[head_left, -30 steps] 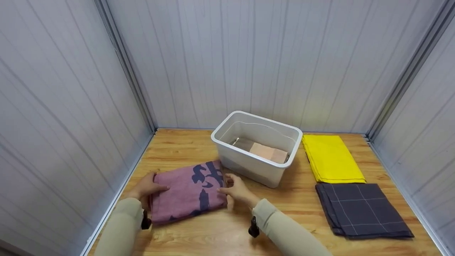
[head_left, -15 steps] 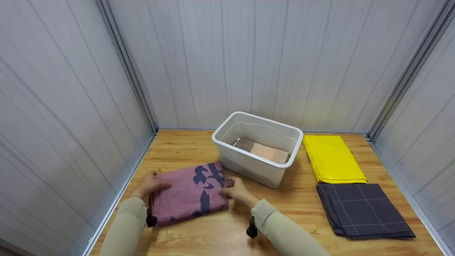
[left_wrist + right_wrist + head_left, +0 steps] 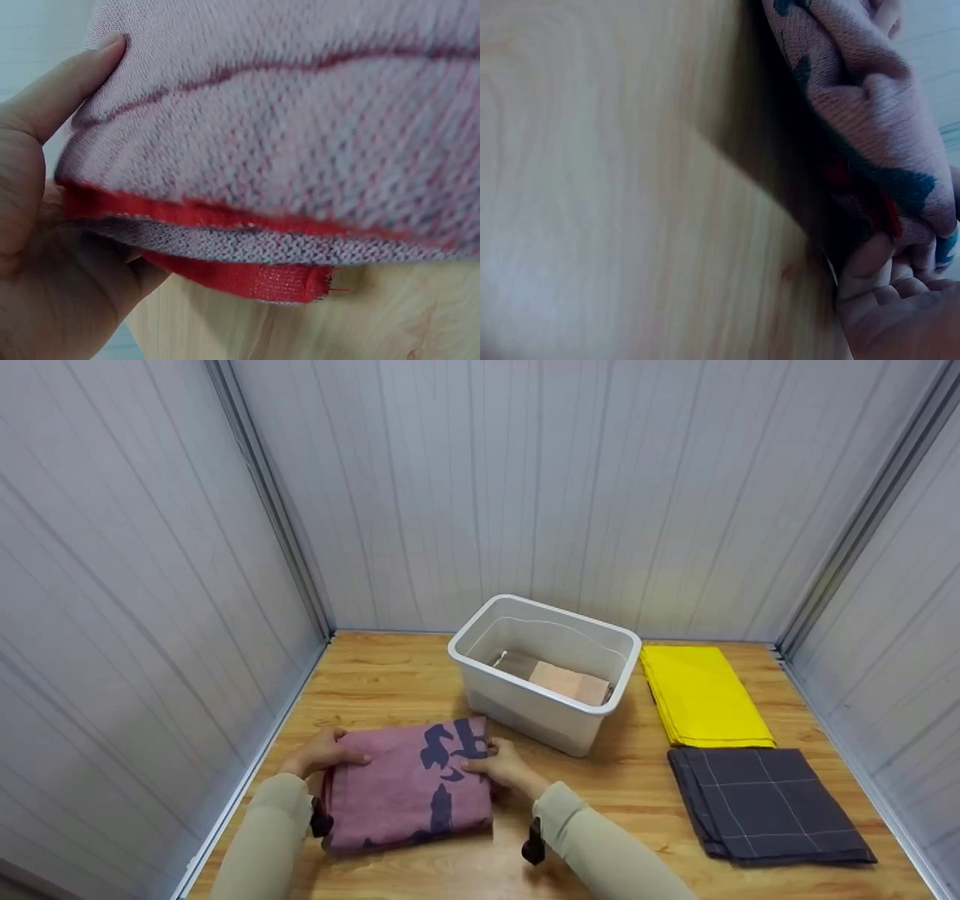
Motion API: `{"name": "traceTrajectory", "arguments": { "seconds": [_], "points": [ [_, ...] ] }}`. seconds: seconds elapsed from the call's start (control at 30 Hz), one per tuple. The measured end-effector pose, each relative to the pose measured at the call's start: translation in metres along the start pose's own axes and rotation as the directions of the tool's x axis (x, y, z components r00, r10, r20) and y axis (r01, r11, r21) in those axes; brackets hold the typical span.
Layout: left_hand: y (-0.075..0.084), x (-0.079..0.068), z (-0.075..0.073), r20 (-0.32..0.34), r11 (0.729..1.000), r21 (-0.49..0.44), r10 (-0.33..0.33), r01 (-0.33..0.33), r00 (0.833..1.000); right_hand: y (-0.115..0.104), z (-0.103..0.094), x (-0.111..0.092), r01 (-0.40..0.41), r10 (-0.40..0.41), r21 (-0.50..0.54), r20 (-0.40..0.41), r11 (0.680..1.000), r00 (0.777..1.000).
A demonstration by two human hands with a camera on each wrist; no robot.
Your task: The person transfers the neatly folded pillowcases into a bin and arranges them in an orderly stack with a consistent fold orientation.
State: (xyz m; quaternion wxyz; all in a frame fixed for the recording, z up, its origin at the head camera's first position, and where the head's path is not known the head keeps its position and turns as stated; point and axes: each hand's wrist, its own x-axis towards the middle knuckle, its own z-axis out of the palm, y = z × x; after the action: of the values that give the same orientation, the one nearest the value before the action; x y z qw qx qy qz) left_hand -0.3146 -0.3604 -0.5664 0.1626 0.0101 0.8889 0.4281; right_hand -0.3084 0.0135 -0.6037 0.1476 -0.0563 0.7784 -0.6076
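Observation:
A folded mauve knit cloth (image 3: 390, 791) with dark blue shapes is held between both hands at the front left of the wooden table. My left hand (image 3: 319, 754) grips its left edge, thumb on top. In the left wrist view, red inner layers (image 3: 247, 281) show along the folds, and the fingers lie beneath the cloth. My right hand (image 3: 510, 769) pinches the right edge. The right wrist view shows the knit cloth (image 3: 885, 112) bunched above the right hand (image 3: 892, 307), with a shadow on the wood below it. Some right fingers are hidden by the cloth.
A white plastic bin (image 3: 532, 701) stands behind the cloth, with a folded peach and grey-brown cloth (image 3: 566, 680) inside. A folded yellow cloth (image 3: 705, 697) and a dark checked cloth (image 3: 772, 806) lie at the right. Panel walls enclose the table.
Both hands have shifted the mauve cloth slightly toward the front and right. Its right edge now appears lifted from the table. The bin and other cloths stay put.

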Motion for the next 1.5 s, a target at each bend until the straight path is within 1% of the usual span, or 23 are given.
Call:
{"name": "traceTrajectory", "arguments": {
  "seconds": [0.1,0.17,0.23,0.37,0.5,0.6,0.77,1.0,1.13,1.2,1.3,1.4,1.5],
  "points": [
    [0.003,-0.001,0.001,-0.012,1.000,-0.018,-0.020,0.020,1.000,-0.001,-0.003,-0.001,0.090,-0.090,-0.021,0.004,0.996,0.996],
    [0.004,-0.001,0.002,-0.024,0.999,-0.031,-0.030,0.029,0.999,-0.001,-0.006,-0.001,0.158,-0.158,-0.051,0.004,0.986,0.987],
    [0.005,0.001,0.002,-0.030,0.999,-0.033,-0.017,0.016,0.999,-0.001,-0.009,-0.001,0.202,-0.202,-0.074,0.008,0.976,0.979],
    [0.007,0.003,0.004,-0.058,1.000,-0.025,0.013,-0.015,0.998,-0.001,-0.013,-0.001,0.250,-0.250,-0.063,0.011,0.966,0.968],
    [0.010,0.004,0.007,-0.059,0.999,-0.038,0.016,-0.018,0.998,-0.003,-0.016,-0.003,0.282,-0.283,-0.030,-0.013,0.959,0.959],
    [0.010,0.004,0.010,-0.049,0.999,-0.046,0.025,-0.028,0.998,-0.007,-0.019,-0.008,0.320,-0.320,-0.006,-0.033,0.947,0.947],
    [0.012,0.005,0.011,-0.016,0.996,-0.068,0.054,-0.055,0.998,-0.017,-0.025,-0.015,0.351,-0.349,0.061,-0.041,0.934,0.936],
    [0.018,0.011,0.017,0.042,0.984,-0.152,0.104,-0.096,0.994,-0.031,-0.038,-0.027,0.405,-0.398,0.084,-0.081,0.911,0.914],
    [0.024,0.013,0.024,0.050,0.983,-0.141,0.125,-0.117,0.991,-0.036,-0.047,-0.034,0.424,-0.416,0.092,-0.097,0.901,0.904],
    [0.026,0.015,0.027,0.057,0.981,-0.146,0.139,-0.130,0.989,-0.038,-0.052,-0.038,0.424,-0.413,0.102,-0.108,0.900,0.904],
    [0.028,0.019,0.032,0.072,0.969,-0.197,0.168,-0.151,0.983,-0.042,-0.059,-0.042,0.424,-0.409,0.111,-0.132,0.899,0.903],
    [0.030,0.022,0.038,0.082,0.953,-0.254,0.193,-0.167,0.978,-0.047,-0.065,-0.045,0.424,-0.401,0.127,-0.174,0.897,0.899],
    [0.034,0.023,0.045,0.083,0.942,-0.301,0.178,-0.145,0.981,-0.051,-0.071,-0.047,0.445,-0.413,0.134,-0.213,0.886,0.886]
  ]
}}
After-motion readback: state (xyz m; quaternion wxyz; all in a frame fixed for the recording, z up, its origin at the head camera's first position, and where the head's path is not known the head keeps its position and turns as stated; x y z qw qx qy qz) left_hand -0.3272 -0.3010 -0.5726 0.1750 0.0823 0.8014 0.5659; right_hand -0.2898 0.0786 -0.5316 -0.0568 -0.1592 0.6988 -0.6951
